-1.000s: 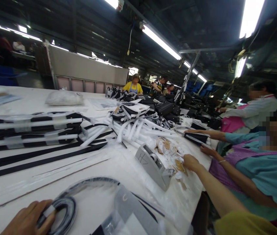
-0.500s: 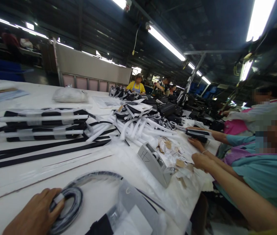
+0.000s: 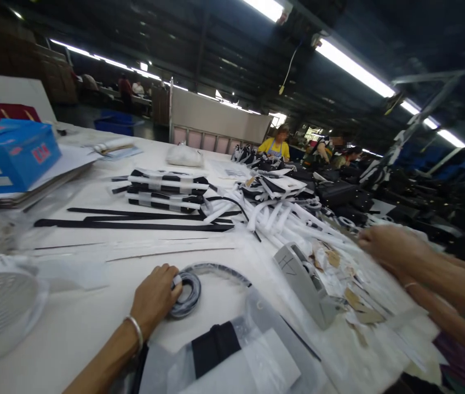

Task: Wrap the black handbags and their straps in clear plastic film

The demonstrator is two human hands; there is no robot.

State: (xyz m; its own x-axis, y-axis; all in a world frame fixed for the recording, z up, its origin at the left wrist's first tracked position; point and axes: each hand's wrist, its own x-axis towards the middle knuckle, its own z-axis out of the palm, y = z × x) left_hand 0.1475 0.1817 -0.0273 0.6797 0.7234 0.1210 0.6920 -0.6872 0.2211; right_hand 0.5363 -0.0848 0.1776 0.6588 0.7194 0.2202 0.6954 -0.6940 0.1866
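My left hand point(image 3: 156, 300), a bangle on its wrist, is closed on the rim of a coil of dark grey strip point(image 3: 191, 295) lying on the white table point(image 3: 92, 339). A loose length of the strip curves away to the right. My right hand point(image 3: 382, 243) is stretched over the right side of the table, blurred, with curled fingers; what they hold, if anything, is hidden. Below it crosses a co-worker's arm point(image 3: 425, 301) with a thin bracelet. Between my hands stands a grey tape dispenser point(image 3: 302, 279) beside paper scraps point(image 3: 353, 298). Clear plastic point(image 3: 265, 350) with a black piece lies in front.
Wrapped black-and-white bundles point(image 3: 166, 189) and black straps point(image 3: 133, 223) lie beyond my left hand. White strips point(image 3: 277, 219) and black bags point(image 3: 339, 191) are heaped at the back. A blue box point(image 3: 14, 156) and a white basket point(image 3: 2, 306) are at left.
The view has swung left, bringing the blue box and basket in. My left hand keeps hold of the coil. My right hand has moved farther over the table, in front of the co-worker's arms.
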